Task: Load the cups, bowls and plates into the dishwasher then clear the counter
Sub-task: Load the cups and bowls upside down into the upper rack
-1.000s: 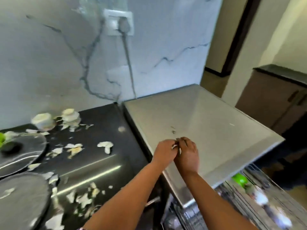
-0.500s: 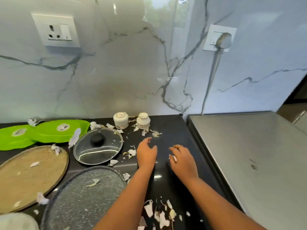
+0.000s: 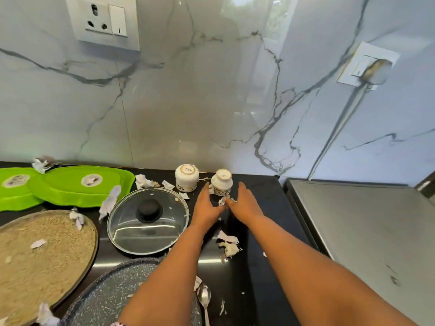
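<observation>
Two white cups stand upside down at the back of the black counter [image 3: 256,267]: one cup [image 3: 186,177] on the left, a patterned cup [image 3: 221,182] on the right. My left hand [image 3: 208,207] and my right hand [image 3: 244,203] reach side by side just in front of the patterned cup, fingers stretched forward, with a paper scrap [image 3: 222,200] between them. Neither hand holds anything I can make out. Torn paper scraps [image 3: 227,243] litter the counter.
A glass pot lid [image 3: 148,223] lies left of my hands. Two green plates [image 3: 63,187], a tan round tray [image 3: 42,260] and a speckled grey plate [image 3: 117,292] fill the left side. A spoon [image 3: 204,300] lies near the front. The steel dishwasher top [image 3: 367,243] is on the right.
My view swung left from the dishwasher top to the counter. Both hands moved forward to the back of the counter, close to the patterned cup.
</observation>
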